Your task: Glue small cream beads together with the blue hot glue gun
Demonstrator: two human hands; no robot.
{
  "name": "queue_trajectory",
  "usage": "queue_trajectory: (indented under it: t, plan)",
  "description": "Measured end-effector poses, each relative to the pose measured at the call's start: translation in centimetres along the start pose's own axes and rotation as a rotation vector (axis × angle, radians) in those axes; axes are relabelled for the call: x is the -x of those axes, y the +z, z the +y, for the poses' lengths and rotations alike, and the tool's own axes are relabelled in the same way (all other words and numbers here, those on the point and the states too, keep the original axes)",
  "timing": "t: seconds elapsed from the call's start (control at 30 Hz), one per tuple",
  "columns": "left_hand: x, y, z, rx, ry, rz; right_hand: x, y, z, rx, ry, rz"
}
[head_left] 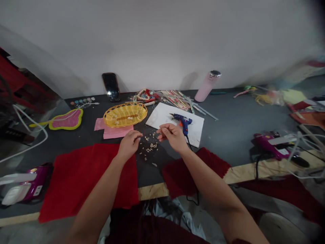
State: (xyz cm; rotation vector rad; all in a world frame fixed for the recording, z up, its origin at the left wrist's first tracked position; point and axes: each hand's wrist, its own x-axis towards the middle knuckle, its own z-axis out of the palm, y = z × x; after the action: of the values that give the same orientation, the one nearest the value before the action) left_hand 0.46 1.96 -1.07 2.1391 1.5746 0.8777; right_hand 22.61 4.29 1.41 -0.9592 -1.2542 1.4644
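My left hand (130,145) hovers at the left of a scatter of small pale beads or cut pieces (151,145) on the dark table. Its fingers are curled together, and anything in them is too small to make out. On the other side of the scatter, my right hand (173,136) has thumb and forefinger pinched, with no nameable thing showing between them. Just behind it a blue glue gun (183,121) lies on a white board (160,117). Beyond my left hand, a yellow woven basket (111,117) with a few small pieces inside rests on pink felt (118,133).
Red cloth (83,173) spreads under my left forearm; another red piece (213,162) lies under my right. A phone (111,87) and a pink bottle (207,87) stand by the wall. Purple devices (38,181) with cables sit at both sides. Sticks (175,98) lie behind the board.
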Motion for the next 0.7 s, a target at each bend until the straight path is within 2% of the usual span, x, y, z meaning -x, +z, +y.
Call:
queue_trajectory:
  t: [0.17,0.3,0.43,0.5,0.57,0.63,0.7]
  plan:
    - [0.4,-0.2,0.1,-0.128,0.068,-0.145,1.7,-1.6,-2.7,0.247,-0.101,0.062]
    - [0.7,-0.1,0.5,-0.265,0.118,-0.195,3.6,-4.7,-5.1,0.468,-0.242,0.246]
    - [0.8,-0.4,1.5,-0.293,0.153,-0.11,4.8,-9.0,-6.6,0.705,-0.313,0.495]
    - [0.7,-1.0,2.2,-0.232,0.139,-0.026,5.1,-10.7,-6.6,0.89,-0.27,0.585]
    - [0.6,-1.5,2.8,-0.14,0.102,0.042,5.3,-11.8,-6.2,1.12,-0.157,0.567]
    - [0.4,-1.9,3.2,-0.031,0.06,0.078,5.3,-12.2,-5.6,1.356,-0.033,0.449]
    - [0.3,-1.9,3.3,0.089,0.011,0.111,5.1,-11.8,-5.1,1.524,0.025,0.347]
